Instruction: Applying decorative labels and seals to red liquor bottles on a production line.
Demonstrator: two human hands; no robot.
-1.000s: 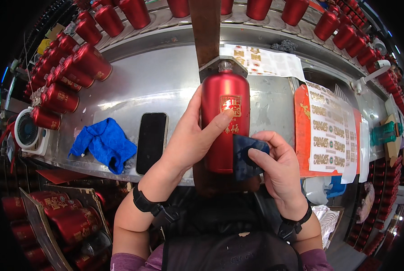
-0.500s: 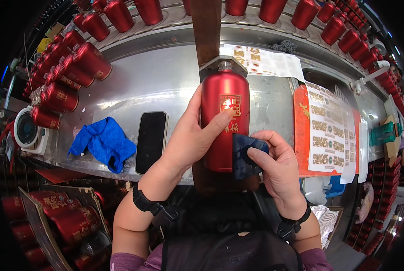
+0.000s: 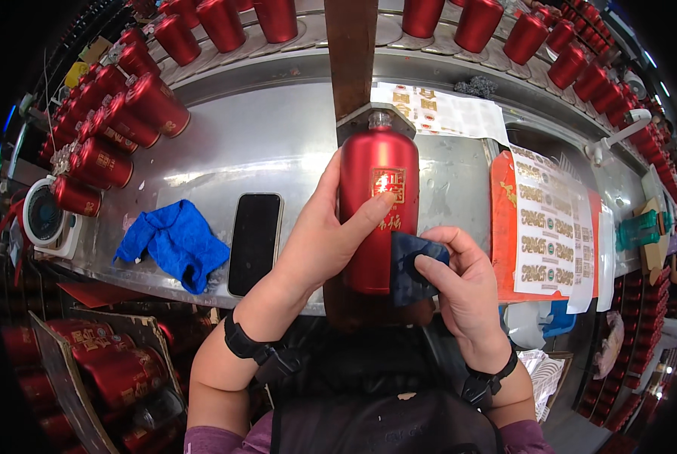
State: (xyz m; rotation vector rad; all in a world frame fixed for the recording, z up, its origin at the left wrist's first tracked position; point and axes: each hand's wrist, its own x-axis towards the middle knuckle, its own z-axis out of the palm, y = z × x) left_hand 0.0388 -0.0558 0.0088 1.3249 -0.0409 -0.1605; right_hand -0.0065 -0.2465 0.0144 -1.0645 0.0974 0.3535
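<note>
Gripping the red bottle (image 3: 365,265) with our left hand (image 3: 319,234), we have the fingers round its left side and the thumb tip at the gold print (image 3: 391,178). The bottle lies over a brown stand (image 3: 380,314) at the near edge of the table (image 3: 225,144), neck pointing away; how far it tilts, we cannot tell. Our right hand (image 3: 471,280) pinches a dark blue square (image 3: 408,289), seemingly against the bottle's lower right side. To do this well, we judge, the left hand should stop any rolling while the right lets the square follow the curve with light, even pressure; so smooth a finish probably marks easily.

Below the table's near left corner, an open box (image 3: 60,363) holds more bottles (image 3: 127,371) on their sides, plus something clear (image 3: 155,408) we cannot make out. Along the table's left edge, other bottles (image 3: 157,106) are grouped close together. Past the far edge, a conveyor (image 3: 308,32) carries a row of similar bottles (image 3: 221,26). Their walls look opaque, so we cannot tell whether anything is inside.
</note>
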